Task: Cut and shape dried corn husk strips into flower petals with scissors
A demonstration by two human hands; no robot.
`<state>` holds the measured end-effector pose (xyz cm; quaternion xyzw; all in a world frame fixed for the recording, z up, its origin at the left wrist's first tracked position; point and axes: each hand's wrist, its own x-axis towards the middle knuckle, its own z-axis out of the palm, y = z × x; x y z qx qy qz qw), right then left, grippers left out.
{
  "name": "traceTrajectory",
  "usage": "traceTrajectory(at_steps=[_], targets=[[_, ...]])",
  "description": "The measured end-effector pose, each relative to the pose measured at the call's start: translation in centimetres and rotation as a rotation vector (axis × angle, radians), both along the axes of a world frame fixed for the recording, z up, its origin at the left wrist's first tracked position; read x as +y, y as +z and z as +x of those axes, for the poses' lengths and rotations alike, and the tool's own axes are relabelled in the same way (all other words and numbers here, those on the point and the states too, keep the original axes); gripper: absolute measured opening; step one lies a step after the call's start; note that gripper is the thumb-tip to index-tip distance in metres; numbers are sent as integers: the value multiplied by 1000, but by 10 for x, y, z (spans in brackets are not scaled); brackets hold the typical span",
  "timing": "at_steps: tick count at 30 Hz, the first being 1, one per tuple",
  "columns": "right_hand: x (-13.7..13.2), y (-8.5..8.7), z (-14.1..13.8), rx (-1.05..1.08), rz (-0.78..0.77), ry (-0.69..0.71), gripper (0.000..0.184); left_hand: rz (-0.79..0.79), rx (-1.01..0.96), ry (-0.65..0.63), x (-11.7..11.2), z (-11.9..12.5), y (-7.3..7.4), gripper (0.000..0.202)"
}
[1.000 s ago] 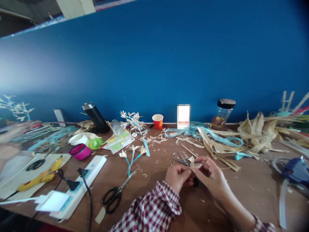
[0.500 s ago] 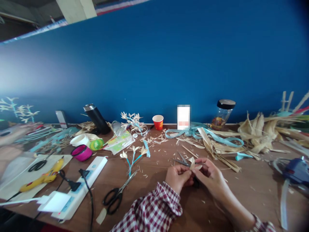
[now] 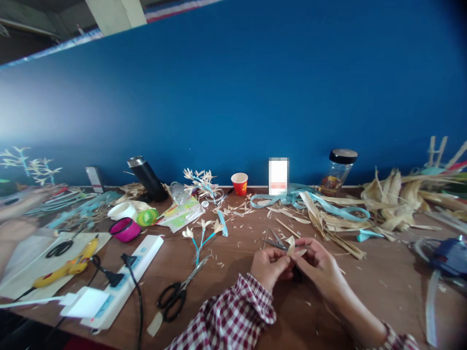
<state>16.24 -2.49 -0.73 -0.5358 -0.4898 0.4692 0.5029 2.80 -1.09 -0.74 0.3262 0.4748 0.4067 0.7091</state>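
Both of my hands meet over the brown table [image 3: 226,272], just right of centre. My left hand [image 3: 269,265] and my right hand [image 3: 319,267] are closed in a pinch on a small pale husk piece [image 3: 293,248] that sticks up between the fingertips. Small grey scissors [image 3: 274,241] lie on the table right behind my fingers. Black-handled scissors [image 3: 174,295] lie to the left of my checked sleeve. A small husk flower on a blue stem [image 3: 200,236] rests between them.
A white power strip [image 3: 120,279] with black plugs and a yellow glue gun [image 3: 65,268] lie at the left. A pink bowl [image 3: 125,229], black flask [image 3: 147,178], red cup [image 3: 239,183] and jar [image 3: 337,171] stand further back. Dried husks [image 3: 397,201] and blue ribbon [image 3: 292,199] pile at the right. Another person's blurred hand [image 3: 14,218] is at the far left.
My hands stay together on the husk piece with hardly any shift. The view has drifted slightly.
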Motion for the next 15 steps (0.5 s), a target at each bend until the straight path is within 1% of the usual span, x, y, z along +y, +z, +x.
traceTrajectory(at_steps=[5,9,13,15], targets=[[-1,1,-1,-16,4,-18,34,-13,5,-6,0,0,2,34],[-1,4,-2,-35,6,-23,36,5,6,-11,0,-1,2,36],[0,6,-3,-53,3,-28,35,27,4,-22,0,-2,0,32],[0,6,-4,-35,11,-27,35,7,-16,-5,1,-2,0,29]])
